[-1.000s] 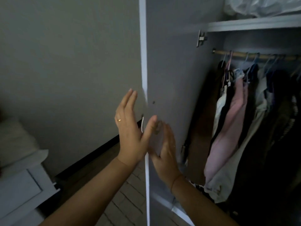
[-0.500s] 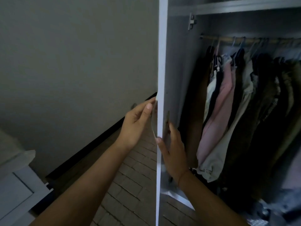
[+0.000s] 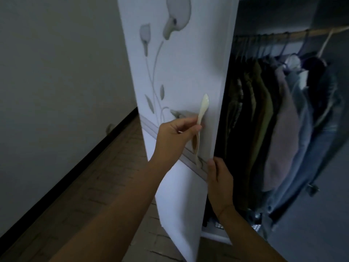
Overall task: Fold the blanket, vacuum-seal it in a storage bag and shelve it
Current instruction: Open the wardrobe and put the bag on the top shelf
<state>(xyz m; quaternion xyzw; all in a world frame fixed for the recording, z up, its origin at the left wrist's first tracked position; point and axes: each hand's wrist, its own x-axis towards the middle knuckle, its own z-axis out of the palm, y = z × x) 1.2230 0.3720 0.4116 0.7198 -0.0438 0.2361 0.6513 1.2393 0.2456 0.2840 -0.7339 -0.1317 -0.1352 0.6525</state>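
A white wardrobe door [image 3: 181, 76] with a printed flower pattern stands partly swung across the opening. My left hand [image 3: 175, 135] grips its cream, leaf-shaped handle [image 3: 201, 118] with curled fingers. My right hand [image 3: 219, 176] holds the door's free edge lower down, thumb on the front face and fingers behind it. No blanket or storage bag is in view.
Inside the wardrobe, several dark, olive, pink and blue garments [image 3: 283, 118] hang from a wooden rail [image 3: 294, 34]. A grey wall [image 3: 56, 72] with a black skirting runs along the left. The floor [image 3: 98, 176] is brown brick-patterned tile.
The door has swung from edge-on to showing its patterned front. My left hand went from touching the edge to gripping the handle; my right hand stays on the door's edge.
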